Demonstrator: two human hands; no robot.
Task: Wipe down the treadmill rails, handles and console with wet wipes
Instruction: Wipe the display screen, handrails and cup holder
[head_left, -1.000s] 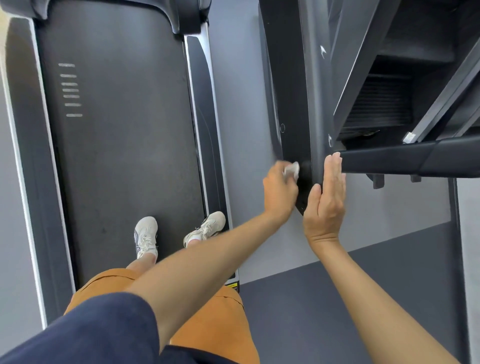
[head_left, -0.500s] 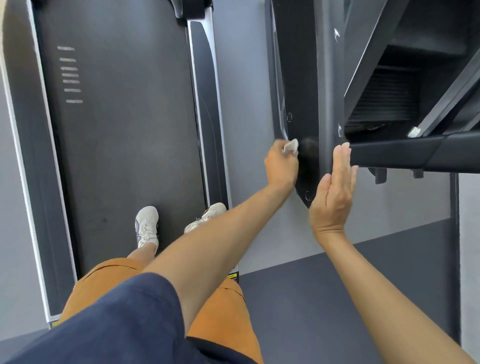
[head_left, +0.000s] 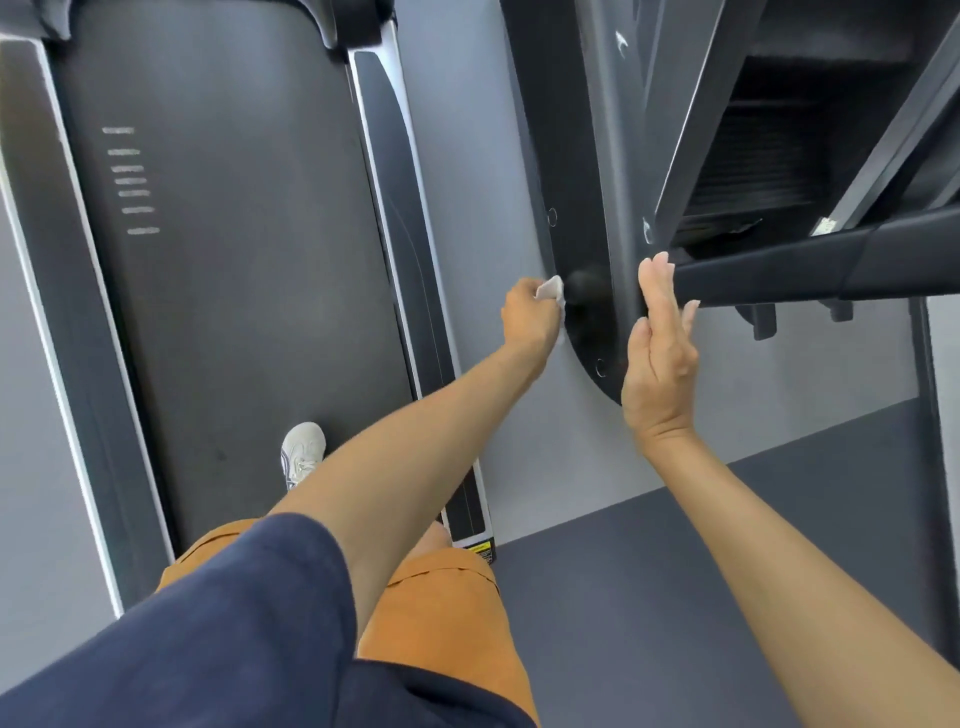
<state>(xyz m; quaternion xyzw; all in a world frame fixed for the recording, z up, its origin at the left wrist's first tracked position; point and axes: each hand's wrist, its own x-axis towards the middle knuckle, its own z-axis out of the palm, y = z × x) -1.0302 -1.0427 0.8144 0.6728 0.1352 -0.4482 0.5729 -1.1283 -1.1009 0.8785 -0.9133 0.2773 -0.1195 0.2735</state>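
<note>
My left hand (head_left: 530, 317) grips a crumpled white wet wipe (head_left: 550, 289) and holds it against the left edge of a dark upright panel (head_left: 582, 218) of the machine to my right. My right hand (head_left: 660, 358) is flat with straight fingers, pressed against the panel's other side where a black handle bar (head_left: 810, 265) runs off to the right. I stand on the treadmill belt (head_left: 234, 260), whose dark side rail (head_left: 405, 234) with a silver edge runs below my left arm.
My white shoe (head_left: 303, 452) rests on the belt. Grey floor (head_left: 467, 171) separates the treadmill from the neighbouring machine. A darker floor area (head_left: 649, 597) lies at lower right. Dark frame parts (head_left: 769, 171) of the other machine fill the upper right.
My left hand with the wipe has slid along the panel's edge, from near its rounded lower end further up. My right hand stays flat on the other side. The view has shifted slightly.
</note>
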